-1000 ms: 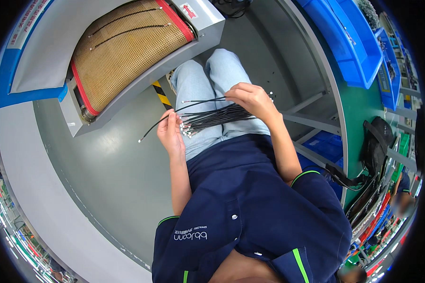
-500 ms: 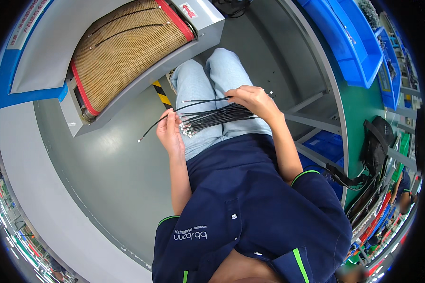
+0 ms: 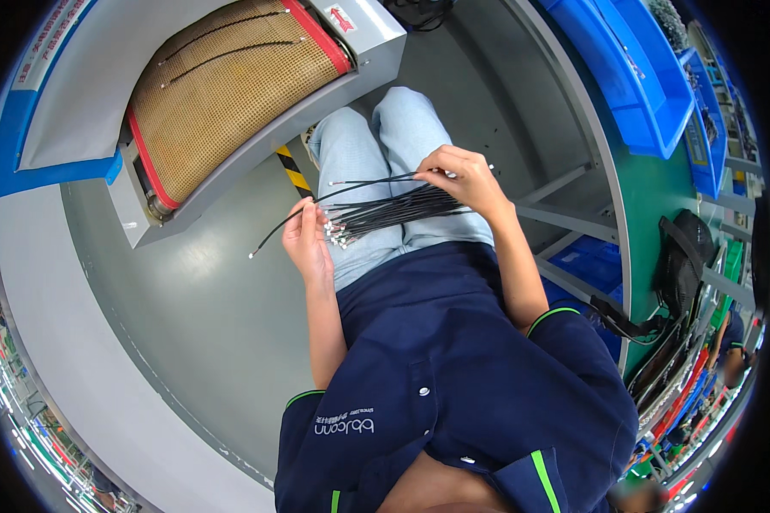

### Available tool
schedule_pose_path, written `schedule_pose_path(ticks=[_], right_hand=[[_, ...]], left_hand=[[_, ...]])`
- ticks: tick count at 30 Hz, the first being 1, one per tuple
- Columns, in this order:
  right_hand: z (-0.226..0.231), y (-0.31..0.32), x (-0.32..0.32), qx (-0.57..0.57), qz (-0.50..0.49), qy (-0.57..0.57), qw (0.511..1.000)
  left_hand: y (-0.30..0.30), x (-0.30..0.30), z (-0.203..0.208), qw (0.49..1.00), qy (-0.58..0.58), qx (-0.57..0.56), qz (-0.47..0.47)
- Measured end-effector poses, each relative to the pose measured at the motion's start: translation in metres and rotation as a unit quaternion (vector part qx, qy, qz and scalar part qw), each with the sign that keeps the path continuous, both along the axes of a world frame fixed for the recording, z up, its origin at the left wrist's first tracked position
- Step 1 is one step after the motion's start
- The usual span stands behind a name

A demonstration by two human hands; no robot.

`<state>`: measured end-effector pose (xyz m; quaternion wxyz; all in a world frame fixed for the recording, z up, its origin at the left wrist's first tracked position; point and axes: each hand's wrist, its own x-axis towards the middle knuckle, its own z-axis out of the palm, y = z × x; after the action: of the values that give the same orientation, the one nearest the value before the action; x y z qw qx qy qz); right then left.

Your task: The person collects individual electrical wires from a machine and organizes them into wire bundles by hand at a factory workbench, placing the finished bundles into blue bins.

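- Fingers of the left hand (image 3: 306, 239) pinch a black cable (image 3: 271, 234) partway along, its pale-tipped end free to the left; those of the right hand (image 3: 466, 179) are closed on black strand over the lap, one cable or two I cannot tell.
- On the conveyor's mesh belt (image 3: 231, 107), two black cables (image 3: 233, 56) lie apart from each other, right ends near the red right edge; these look already laid out.
- Across the thighs (image 3: 346, 154) rests the thick cable bundle (image 3: 393, 215), white connectors gathered at its left end. Most of the handling seems left here; what is finished within it cannot be told.
- Farther right, blue bins (image 3: 654, 128) stand along the green bench's edge, contents unclear.
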<state>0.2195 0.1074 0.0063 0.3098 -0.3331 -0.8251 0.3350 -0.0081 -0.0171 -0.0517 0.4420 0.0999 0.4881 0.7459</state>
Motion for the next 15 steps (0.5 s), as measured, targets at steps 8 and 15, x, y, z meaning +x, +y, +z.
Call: schedule_pose_path(ticks=[8, 15], right_hand=[[-0.0048, 0.0033, 0.0035, -0.073, 0.043, -0.002, 0.996], [-0.0027, 0.0043, 0.0031, -0.092, 0.059, -0.011, 0.994]], left_hand=[[0.0018, -0.0011, -0.0006, 1.0, 0.006, 0.001, -0.002], [0.0022, -0.0015, -0.0017, 1.0, 0.013, -0.007, -0.008]])
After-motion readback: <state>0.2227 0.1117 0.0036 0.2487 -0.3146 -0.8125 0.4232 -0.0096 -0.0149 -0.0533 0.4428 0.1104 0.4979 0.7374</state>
